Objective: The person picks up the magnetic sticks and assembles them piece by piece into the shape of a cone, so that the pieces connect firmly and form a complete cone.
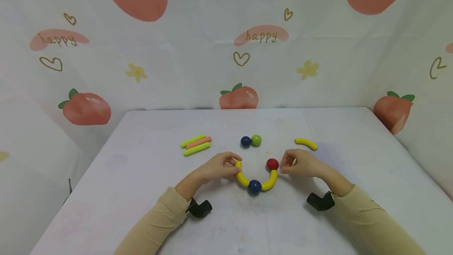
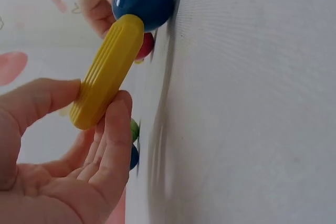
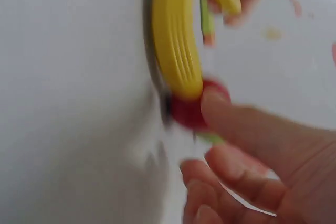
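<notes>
A curved yellow stick (image 1: pixel 242 176) is pinched at its upper end between the thumb and fingers of my left hand (image 1: pixel 220 167). Its other end meets a blue ball (image 1: pixel 254 187). From that ball a second curved yellow stick (image 1: pixel 270 181) runs up to a red ball (image 1: pixel 272 164), so the pieces form a U. In the left wrist view, the pinched stick (image 2: pixel 105 77) tilts away from the blue ball. My right hand (image 1: pixel 303 163) is just right of the red ball, thumb and fingers apart. In the right wrist view, its thumb overlaps the red ball (image 3: pixel 188 111).
Behind the U, a dark blue ball (image 1: pixel 245 141) and a green ball (image 1: pixel 256 140) sit side by side. Two yellow-green sticks (image 1: pixel 196 149) and an orange stick (image 1: pixel 199 142) lie at back left. Another curved yellow stick (image 1: pixel 306 143) lies at back right on the white table (image 1: pixel 141 137).
</notes>
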